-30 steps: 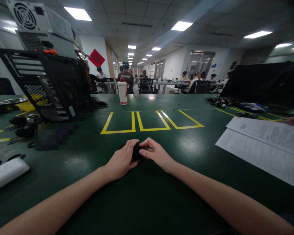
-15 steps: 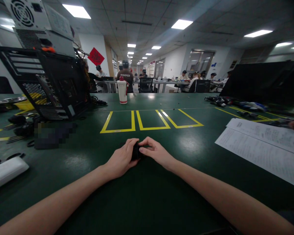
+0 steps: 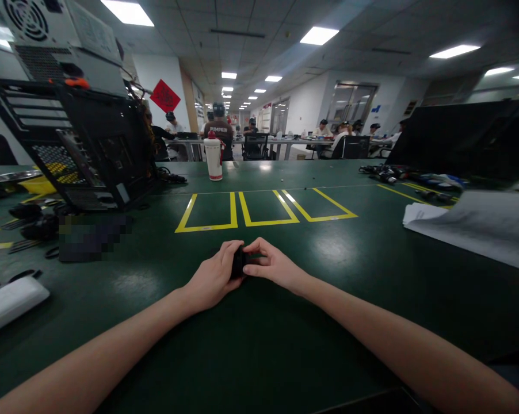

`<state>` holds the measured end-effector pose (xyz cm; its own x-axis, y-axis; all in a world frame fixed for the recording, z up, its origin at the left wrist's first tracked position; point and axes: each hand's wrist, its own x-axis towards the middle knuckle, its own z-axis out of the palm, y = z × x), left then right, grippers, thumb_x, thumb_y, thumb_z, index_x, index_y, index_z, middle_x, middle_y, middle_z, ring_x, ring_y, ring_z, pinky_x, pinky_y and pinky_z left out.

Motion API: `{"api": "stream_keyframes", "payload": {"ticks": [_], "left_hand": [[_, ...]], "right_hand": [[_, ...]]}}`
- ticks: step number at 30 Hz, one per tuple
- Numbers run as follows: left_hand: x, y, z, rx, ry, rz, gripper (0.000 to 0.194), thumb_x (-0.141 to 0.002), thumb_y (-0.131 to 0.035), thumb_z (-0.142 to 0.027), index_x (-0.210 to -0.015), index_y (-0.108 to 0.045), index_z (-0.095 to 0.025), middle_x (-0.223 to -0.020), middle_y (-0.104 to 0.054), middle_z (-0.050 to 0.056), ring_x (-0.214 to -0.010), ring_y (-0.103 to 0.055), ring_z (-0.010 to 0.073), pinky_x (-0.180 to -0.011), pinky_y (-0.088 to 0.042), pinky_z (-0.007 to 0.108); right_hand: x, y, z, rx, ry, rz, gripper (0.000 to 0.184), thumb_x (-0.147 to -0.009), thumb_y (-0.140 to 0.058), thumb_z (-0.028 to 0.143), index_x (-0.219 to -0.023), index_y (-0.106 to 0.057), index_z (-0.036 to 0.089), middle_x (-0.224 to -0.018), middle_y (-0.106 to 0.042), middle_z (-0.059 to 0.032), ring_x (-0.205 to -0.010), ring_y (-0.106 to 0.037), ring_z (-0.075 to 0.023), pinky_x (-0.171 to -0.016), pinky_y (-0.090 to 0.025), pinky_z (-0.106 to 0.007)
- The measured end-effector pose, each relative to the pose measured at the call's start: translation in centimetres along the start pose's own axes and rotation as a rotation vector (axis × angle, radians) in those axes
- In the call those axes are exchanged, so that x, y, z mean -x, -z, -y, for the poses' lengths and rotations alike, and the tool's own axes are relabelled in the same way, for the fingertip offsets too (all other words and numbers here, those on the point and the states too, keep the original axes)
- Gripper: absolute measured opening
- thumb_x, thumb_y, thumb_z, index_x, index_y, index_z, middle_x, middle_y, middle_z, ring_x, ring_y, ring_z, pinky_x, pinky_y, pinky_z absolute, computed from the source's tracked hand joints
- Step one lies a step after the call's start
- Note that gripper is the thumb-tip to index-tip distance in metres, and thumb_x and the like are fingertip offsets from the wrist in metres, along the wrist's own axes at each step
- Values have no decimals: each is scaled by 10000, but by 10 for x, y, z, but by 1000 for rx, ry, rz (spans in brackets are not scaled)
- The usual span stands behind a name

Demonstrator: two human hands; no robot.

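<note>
Between my hands, on the green table [image 3: 259, 345], is a small black object [image 3: 239, 263]; its kind is hard to make out, as my fingers cover much of it. My left hand [image 3: 214, 270] wraps round its left side, thumb below and fingers above. On the right side, my right hand [image 3: 270, 264] pinches at the object's edge with thumb and fingers. Just beyond both hands, yellow tape outlines [image 3: 268, 221] mark three bays on the tabletop.
A black computer case [image 3: 99, 149] with power supplies [image 3: 82, 34] on top stands at left. A white bottle [image 3: 214, 158] stands at the back. Paper sheets [image 3: 479, 224] and a dark monitor-like panel [image 3: 462, 141] are at right. A white object [image 3: 13, 302] lies front left.
The paper sheets at right have lifted and curled away to the right. My hands stay round the black object, with only slight finger shifts. The view has tilted slightly.
</note>
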<state>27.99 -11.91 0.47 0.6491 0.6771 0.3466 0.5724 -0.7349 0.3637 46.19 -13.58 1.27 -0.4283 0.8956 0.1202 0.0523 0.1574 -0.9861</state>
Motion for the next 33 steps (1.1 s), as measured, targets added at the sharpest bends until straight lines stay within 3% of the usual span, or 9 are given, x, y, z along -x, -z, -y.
{"api": "stream_keyframes", "payload": {"ticks": [3, 6, 13, 19, 24, 29, 33], "left_hand": [[-1, -1, 1, -4, 2, -14, 601, -733, -534, -230, -1218, -180, -225, -1215, -339, 90, -1009, -491, 235, -775, -475, 396], [-1, -2, 1, -16, 5, -11, 605, -730, -537, -222, -1219, -181, -212, -1214, -339, 93, -1011, -486, 239, -773, -475, 390], [0, -1, 2, -1, 12, 6, 637, -717, -541, -218, -1226, -158, -258, -1239, -320, 83, -1010, -489, 247, -771, -464, 419], [-1, -2, 2, 2, 6, -15, 616, -729, -537, -236, -1221, -168, -255, -1221, -341, 80, -990, -504, 228, -781, -460, 416], [-1, -2, 1, -2, -6, -13, 611, -731, -528, -222, -1222, -166, -257, -1221, -341, 81, -1004, -497, 234, -783, -461, 427], [0, -1, 1, -17, 6, -2, 633, -717, -544, -220, -1224, -166, -249, -1231, -331, 85, -984, -506, 229, -764, -472, 403], [0, -1, 0, -15, 4, -17, 612, -719, -540, -220, -1212, -178, -250, -1224, -342, 82, -974, -514, 223, -772, -469, 399]], "right_hand": [[-2, -2, -2, -1, -3, -47, 240, -733, -553, 308, -938, -474, 213, -967, -504, -17, -902, -529, -153, -806, -451, -371], [-4, -1, -5, 2, -45, -81, 312, -730, -556, 321, -1002, -450, 213, -978, -510, -31, -929, -522, -171, -808, -449, -394], [0, 1, 1, -21, 36, 34, 371, -633, -653, 166, -948, -462, 204, -1018, -474, -5, -976, -507, -161, -852, -439, -356], [-2, -2, 1, 9, 31, -42, 197, -740, -548, 267, -916, -486, 203, -940, -510, -2, -903, -531, -142, -824, -444, -345], [-4, 2, -1, -8, -50, -65, 330, -712, -583, 277, -1011, -462, 203, -1012, -508, -32, -966, -514, -164, -862, -421, -381], [0, 3, 1, -40, 1, 12, 352, -637, -656, 212, -939, -475, 203, -1017, -492, -8, -962, -522, -161, -838, -449, -353], [-1, -1, 2, -62, -7, -43, 249, -685, -606, 297, -884, -492, 199, -930, -513, 2, -859, -549, -137, -794, -465, -349]]}}
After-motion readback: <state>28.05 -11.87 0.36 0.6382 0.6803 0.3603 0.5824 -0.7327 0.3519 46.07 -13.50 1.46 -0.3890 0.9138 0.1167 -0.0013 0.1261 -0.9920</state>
